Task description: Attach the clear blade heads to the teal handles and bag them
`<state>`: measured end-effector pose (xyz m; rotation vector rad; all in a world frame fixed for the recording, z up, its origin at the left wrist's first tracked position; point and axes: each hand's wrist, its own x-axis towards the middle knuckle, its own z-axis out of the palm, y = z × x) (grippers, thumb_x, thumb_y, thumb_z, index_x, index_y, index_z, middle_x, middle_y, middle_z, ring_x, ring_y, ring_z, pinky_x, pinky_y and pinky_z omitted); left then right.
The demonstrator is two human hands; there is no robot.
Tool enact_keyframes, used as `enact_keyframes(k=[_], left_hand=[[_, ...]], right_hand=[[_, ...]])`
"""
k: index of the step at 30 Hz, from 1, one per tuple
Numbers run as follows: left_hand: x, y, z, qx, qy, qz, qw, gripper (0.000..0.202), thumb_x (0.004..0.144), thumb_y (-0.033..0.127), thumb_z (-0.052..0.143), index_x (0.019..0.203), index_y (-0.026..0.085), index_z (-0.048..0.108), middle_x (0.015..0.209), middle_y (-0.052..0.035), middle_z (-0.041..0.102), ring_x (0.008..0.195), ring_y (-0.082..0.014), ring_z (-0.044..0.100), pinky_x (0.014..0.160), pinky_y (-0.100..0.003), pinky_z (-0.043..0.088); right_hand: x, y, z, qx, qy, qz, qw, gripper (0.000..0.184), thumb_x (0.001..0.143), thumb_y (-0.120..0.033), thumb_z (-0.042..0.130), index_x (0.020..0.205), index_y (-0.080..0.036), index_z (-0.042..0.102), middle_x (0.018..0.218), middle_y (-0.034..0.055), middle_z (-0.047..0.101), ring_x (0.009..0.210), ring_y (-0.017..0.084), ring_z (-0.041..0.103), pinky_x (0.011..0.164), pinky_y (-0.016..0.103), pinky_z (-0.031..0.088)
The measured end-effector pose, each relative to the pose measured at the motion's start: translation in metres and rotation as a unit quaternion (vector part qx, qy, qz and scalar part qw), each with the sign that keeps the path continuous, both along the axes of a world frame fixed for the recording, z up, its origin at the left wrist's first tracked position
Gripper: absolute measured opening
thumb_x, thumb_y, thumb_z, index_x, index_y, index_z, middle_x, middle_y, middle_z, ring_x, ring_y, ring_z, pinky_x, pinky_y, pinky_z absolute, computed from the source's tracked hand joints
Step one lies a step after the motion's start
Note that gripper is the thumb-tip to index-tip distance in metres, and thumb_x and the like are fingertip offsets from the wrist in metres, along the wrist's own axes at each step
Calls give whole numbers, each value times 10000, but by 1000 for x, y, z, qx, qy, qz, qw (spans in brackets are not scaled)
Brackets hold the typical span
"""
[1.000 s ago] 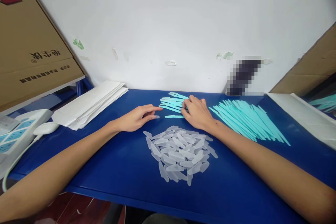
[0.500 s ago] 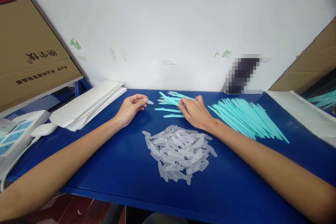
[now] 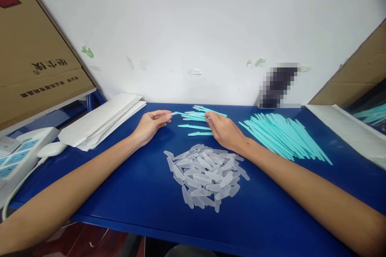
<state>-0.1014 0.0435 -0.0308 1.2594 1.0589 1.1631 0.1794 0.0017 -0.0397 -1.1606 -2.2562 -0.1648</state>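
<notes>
My left hand point(image 3: 152, 125) pinches a small translucent blade cap point(image 3: 174, 113) between thumb and fingertips. Opposite it, my right hand point(image 3: 224, 128) is closed on the handle of a turquoise eyebrow razor point(image 3: 182, 114). The razor's tip points left and meets the cap's open end; how far it is inside I cannot tell. Several turquoise razors point(image 3: 199, 133) lie beneath and beside my right fingers, partly hidden by them. Nearer me is a heap of loose translucent caps point(image 3: 208, 176). Right of my right wrist spreads a larger pile of turquoise razors point(image 3: 280, 134).
White paper envelopes point(image 3: 102, 118) are stacked at the left. A white power strip point(image 3: 27, 148) with a plugged-in white adapter point(image 3: 52, 149) stands near the left edge. A cardboard box point(image 3: 39, 44) leans at the left, and a white wall point(image 3: 193, 28) closes off the blue table's point(image 3: 135, 209) back.
My right hand has turned and lowered the razor it holds, so its tip now reaches left to the cap. My left hand has shifted slightly, still pinching the cap.
</notes>
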Motion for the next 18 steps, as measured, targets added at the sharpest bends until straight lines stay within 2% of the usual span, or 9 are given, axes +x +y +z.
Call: enact_keyframes(k=[7, 13, 18], left_hand=[[0, -1, 0, 1, 3, -5, 1000, 369, 627, 360, 912, 921, 174, 788, 879, -63, 759, 801, -136, 669, 711, -237, 487], [1, -3, 1, 21, 22, -6, 1000, 357, 634, 366, 902, 916, 179, 787, 807, -43, 733, 713, -123, 637, 614, -228, 435], [0, -2, 0, 28, 25, -17, 999, 373, 635, 376, 899, 927, 174, 783, 816, -43, 725, 719, -120, 633, 612, -221, 436]], right_hand=[[0, 3, -3, 11, 0, -14, 1000, 253, 1050, -276, 271, 1111, -199, 504, 1019, 104, 679, 843, 214, 614, 687, 314, 408], [-1, 0, 2, 11, -6, -36, 999, 267, 1044, -256, 273, 1062, -201, 534, 911, 81, 662, 794, 212, 585, 707, 316, 394], [-2, -2, 4, 27, -28, -63, 997, 300, 1035, -240, 274, 1054, -184, 568, 880, 86, 658, 782, 223, 569, 742, 334, 382]])
